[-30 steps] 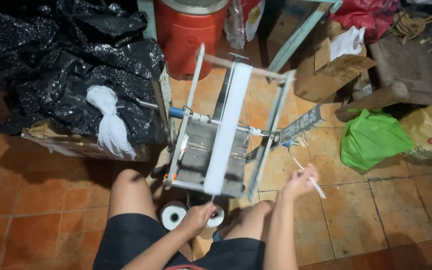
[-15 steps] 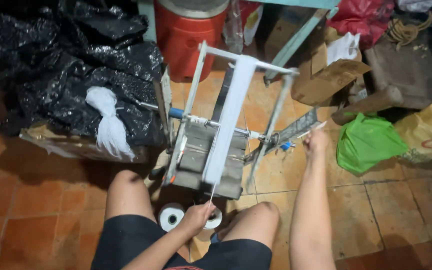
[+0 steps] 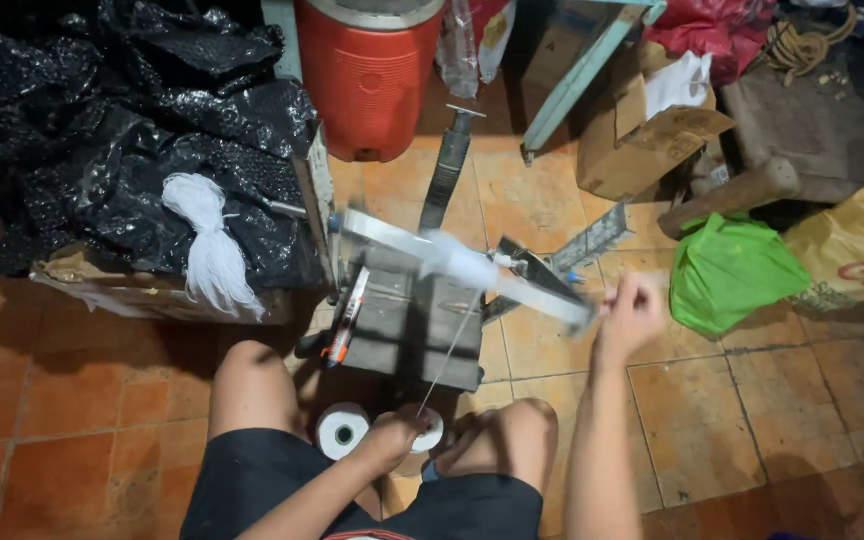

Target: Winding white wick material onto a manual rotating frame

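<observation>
The left hand [image 3: 392, 432], low between the knees, pinches a thin white thread [image 3: 449, 348] rising to the blurred white winding frame [image 3: 462, 268]. Just left of that hand sits a white thread spool [image 3: 343, 431]. The right hand [image 3: 630, 315], out beside the frame's end, is closed around its crank, fingers blurred. The spinning frame could clip the fingers, and a slack pinch could let the thread snag or snap. Far left lies a white yarn hank [image 3: 210, 245] on black plastic. Right of the right hand: a green plastic bag [image 3: 732, 272], a yellow sack [image 3: 857, 250], a brown cardboard box [image 3: 642, 130]. Ahead, a red drum cooler [image 3: 367, 75].
</observation>
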